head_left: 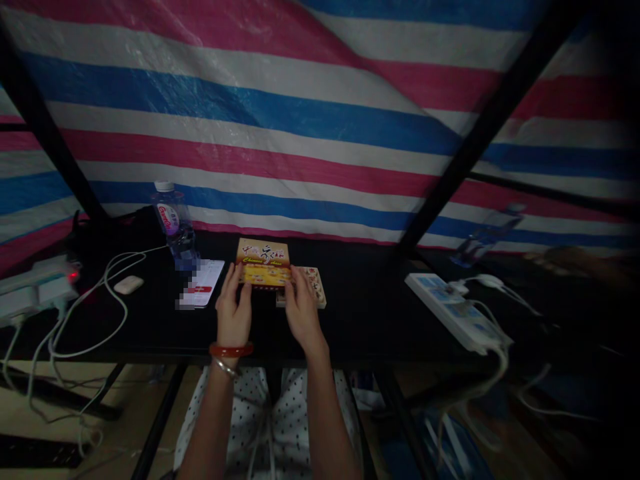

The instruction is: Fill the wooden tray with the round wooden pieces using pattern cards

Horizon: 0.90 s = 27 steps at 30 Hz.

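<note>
Head view shows the left hand (234, 310) and the right hand (301, 310) with a yellow chess box (265, 261) between them, above the black table (370, 300). Both hands are half open, with fingers lightly bent; they have hold of the box from its two sides, the left hand at its left edge and the right hand at its near right corner. The box extends forward from the grip, past the fingertips. Its printed letters stand upright for the person, and its top edge points away, toward the striped sheet (260, 150). It looks wider from side to side, but I cannot tell surely its long axis. A tray of chess pieces (321, 304) lies partly under the right hand; whether this hand also touches it, I cannot tell. Just left of the grip lies a phone (213, 280), and beyond it stands a bottle (184, 243), a little tilted.
</note>
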### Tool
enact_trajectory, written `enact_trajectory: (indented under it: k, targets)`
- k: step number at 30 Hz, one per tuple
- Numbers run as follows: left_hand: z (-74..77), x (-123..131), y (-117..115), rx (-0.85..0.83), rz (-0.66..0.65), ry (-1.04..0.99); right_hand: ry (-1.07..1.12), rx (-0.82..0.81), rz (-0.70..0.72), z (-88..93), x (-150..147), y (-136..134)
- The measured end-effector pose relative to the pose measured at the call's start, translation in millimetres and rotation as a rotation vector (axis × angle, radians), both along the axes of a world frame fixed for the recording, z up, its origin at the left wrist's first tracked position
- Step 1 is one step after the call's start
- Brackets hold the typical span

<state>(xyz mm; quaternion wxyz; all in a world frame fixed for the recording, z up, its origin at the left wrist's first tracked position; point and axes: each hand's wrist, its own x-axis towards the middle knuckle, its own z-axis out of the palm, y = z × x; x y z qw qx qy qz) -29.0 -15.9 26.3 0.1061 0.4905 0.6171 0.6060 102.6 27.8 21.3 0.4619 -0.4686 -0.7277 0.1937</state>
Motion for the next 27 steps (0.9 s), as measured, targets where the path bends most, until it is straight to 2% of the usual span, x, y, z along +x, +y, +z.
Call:
enact_trajectory:
  k: [2, 4, 7, 9, 13, 17, 22, 27]
  targets:
    - [-4.5, -15.8, -0.8, 0.045, 0.053, -0.005, -0.051, -0.002, 0.067, -0.6, -10.8, -3.0]
    - [-9.0, -27.0, -1.6, 0.01, 0.121, 0.001, -0.08, 0.0, 0.112, -3.0, -18.2, -6.1]
    - [-11.2, -32.7, -4.4, -0.181, 0.251, 0.033, -0.085, 0.011, 0.156, -7.5, -21.2, -8.6]
    - [-10.1, -31.2, -6.5, -0.319, 0.294, 0.073, -0.054, 0.017, 0.126, -10.2, -16.7, -7.3]
    - [-10.8, -24.5, -7.3, -0.48, 0.276, 0.203, 0.022, 0.009, -0.118, -17.0, 6.3, 4.2]
    - [-19.8, -16.6, -2.9, -0.47, 0.23, 0.322, 0.053, -0.117, -0.295, -28.8, 32.8, 18.4]
    - [-29.9, -5.0, 3.2, -0.389, 0.123, 0.469, 0.15, -0.243, -0.269, -34.9, 46.6, 23.5]
    - [-33.8, 0.0, 6.6, -0.406, 0.099, 0.613, 0.196, -0.245, -0.179, -31.4, 53.1, 21.0]
